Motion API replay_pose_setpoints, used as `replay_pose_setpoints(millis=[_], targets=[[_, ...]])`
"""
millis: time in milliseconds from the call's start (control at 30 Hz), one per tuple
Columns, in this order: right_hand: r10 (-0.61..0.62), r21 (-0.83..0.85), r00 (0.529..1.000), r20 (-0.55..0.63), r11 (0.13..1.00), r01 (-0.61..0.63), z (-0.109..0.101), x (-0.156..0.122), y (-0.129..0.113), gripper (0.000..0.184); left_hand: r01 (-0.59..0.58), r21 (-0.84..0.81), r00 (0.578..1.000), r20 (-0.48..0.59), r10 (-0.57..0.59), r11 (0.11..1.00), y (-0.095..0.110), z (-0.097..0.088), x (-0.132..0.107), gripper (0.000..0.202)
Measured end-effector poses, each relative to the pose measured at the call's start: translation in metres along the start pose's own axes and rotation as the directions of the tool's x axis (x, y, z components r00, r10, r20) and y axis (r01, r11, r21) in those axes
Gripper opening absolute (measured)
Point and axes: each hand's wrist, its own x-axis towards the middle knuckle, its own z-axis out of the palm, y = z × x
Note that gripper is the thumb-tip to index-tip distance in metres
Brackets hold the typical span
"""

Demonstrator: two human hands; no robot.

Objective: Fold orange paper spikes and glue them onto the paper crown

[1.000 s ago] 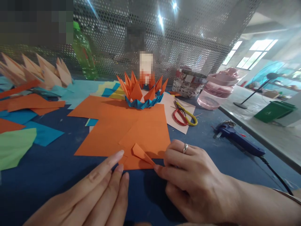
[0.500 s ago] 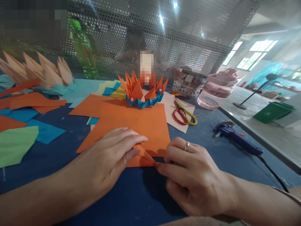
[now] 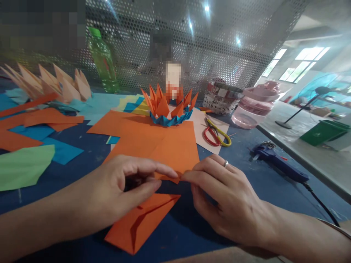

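Observation:
My left hand (image 3: 117, 193) is open, thumb and index finger apart, over a folded orange paper piece (image 3: 149, 223) lying near the table's front. Part of that piece is hidden beneath the hand. The index finger points toward a corner of the orange paper sheets (image 3: 153, 135). My right hand (image 3: 225, 197), with a ring on one finger, is loosely curled with a gap below its index finger. Its index fingertip is close to the same corner; whether it touches the paper is unclear. Behind the sheets stands an origami ring of orange points on a blue base (image 3: 171, 118).
Scissors (image 3: 216, 135) lie on pale paper at right, near a glue gun (image 3: 279, 162) with its cord. Behind are a woven basket (image 3: 223, 98), a pink water jug (image 3: 252, 106) and a green bottle (image 3: 104, 60). Peach folded points (image 3: 65, 86) and coloured paper scraps (image 3: 64, 149) occupy the left.
The folded orange piece has moved down toward me, out of both hands' hold. My left hand has lifted off it and opened, and my right fingertips have shifted up slightly.

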Motion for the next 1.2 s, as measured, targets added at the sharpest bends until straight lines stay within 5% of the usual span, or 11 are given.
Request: replay_pose_setpoints(millis=[100,233,667,967,1100,1200], targets=[[0.023,0.028,1.0,-0.014,0.999,-0.022,-0.001,0.001,-0.002,0.02,0.075,-0.168,0.99,0.128,-0.054,0.983,0.006,-0.004,0.002,0.018],[0.015,0.081,0.997,-0.07,0.997,-0.01,0.0,0.001,-0.004,0.021,0.125,-0.245,0.992,0.056,-0.114,0.961,0.012,-0.006,0.005,0.015],[-0.359,-0.073,0.933,0.001,0.931,0.358,-0.01,0.006,-0.007,0.024,0.154,-0.323,0.987,0.085,-0.134,0.934,0.004,0.012,-0.002,0.02],[-0.179,-0.094,0.983,-0.038,0.98,0.175,-0.005,0.0,-0.001,0.017,0.049,-0.324,0.999,-0.006,-0.054,0.945,0.006,0.013,-0.001,0.034],[-0.1,-0.035,0.994,-0.05,0.994,0.099,0.001,-0.002,0.001,0.016,-0.023,-0.21,1.0,-0.021,0.019,0.977,0.008,0.012,-0.006,0.03],[-0.017,0.113,0.994,-0.107,0.993,0.029,0.003,-0.001,-0.001,0.016,-0.171,0.024,0.98,-0.098,0.173,0.985,0.006,0.012,-0.008,0.028]])
